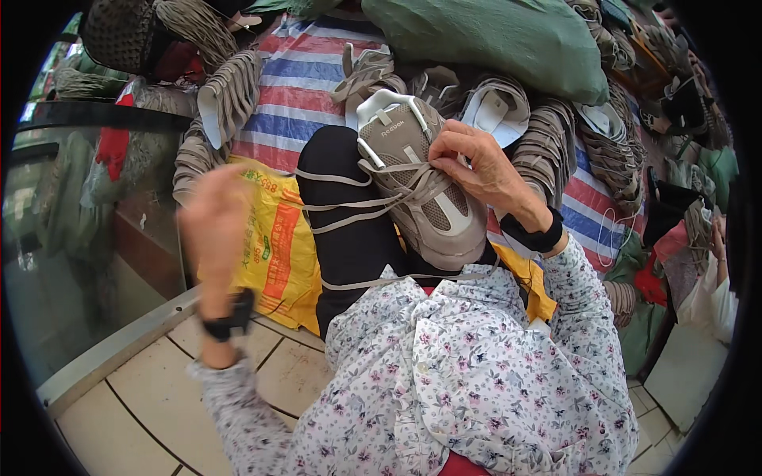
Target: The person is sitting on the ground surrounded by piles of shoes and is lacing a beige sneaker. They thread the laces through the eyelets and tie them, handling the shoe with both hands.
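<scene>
A taupe sneaker [425, 186], resting on the lap, is being laced: the right hand [476, 163] is pinching the lace [349, 208] at the eyelets while the blurred left hand [216, 213], its grip unreadable, is drawing the ends taut, so threading the next eyelet is judged to follow.

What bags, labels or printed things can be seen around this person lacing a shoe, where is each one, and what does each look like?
Yellow sack: under the person's left knee, crumpled woven plastic, yellow with an orange printed panel.
Striped sheet: beneath the shoe piles ahead, woven plastic in red, blue and white bands.
Green sack: top centre, bulging, plain dull green.
Shoe tongue label: on the grey shoe in the lap, small pale lettering on beige.
No signs or screens show.
</scene>
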A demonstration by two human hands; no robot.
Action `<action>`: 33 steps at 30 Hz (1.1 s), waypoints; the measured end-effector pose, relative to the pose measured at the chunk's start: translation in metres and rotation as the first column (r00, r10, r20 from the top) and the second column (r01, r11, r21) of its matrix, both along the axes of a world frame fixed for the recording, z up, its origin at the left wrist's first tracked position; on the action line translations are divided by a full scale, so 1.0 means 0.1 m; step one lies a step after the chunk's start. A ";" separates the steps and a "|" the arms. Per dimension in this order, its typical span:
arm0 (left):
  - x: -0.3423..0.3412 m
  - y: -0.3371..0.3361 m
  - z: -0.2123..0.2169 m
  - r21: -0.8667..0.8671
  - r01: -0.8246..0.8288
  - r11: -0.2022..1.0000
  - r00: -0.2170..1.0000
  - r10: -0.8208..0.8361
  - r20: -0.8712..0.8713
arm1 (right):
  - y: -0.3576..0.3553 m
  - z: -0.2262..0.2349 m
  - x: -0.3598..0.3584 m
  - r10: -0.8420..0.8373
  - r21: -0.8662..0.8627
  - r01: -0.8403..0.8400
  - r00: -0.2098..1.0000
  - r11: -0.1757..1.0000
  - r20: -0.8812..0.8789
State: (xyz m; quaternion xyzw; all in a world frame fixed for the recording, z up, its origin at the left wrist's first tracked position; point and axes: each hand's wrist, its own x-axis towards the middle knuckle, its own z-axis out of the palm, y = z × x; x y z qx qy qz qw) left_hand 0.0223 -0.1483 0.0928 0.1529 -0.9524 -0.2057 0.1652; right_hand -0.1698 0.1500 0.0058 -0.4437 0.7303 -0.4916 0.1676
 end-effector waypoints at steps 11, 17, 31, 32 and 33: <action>-0.53 1.51 -0.75 0.333 0.249 0.909 0.968 -0.223 -0.113 | -0.02 0.02 -0.05 -0.047 -0.063 0.047 0.999 0.997 0.006; -0.60 1.29 -0.57 0.502 0.208 0.839 0.958 -0.279 0.071 | -0.07 0.04 -0.12 0.027 -0.080 0.019 0.842 0.997 0.539; -0.59 0.85 -0.44 0.346 0.513 0.786 0.820 -0.568 0.074 | 0.48 -0.45 -1.21 0.138 -0.276 0.553 0.280 0.786 0.950; -0.55 0.83 -0.41 0.366 0.523 0.770 0.794 -0.596 0.119 | 0.57 -0.43 -1.33 0.101 -0.285 0.617 0.315 0.733 0.944; -0.53 0.82 -0.41 0.334 0.539 0.774 0.785 -0.605 0.136 | 0.83 -0.65 -1.63 0.194 -0.371 0.611 0.337 0.699 0.921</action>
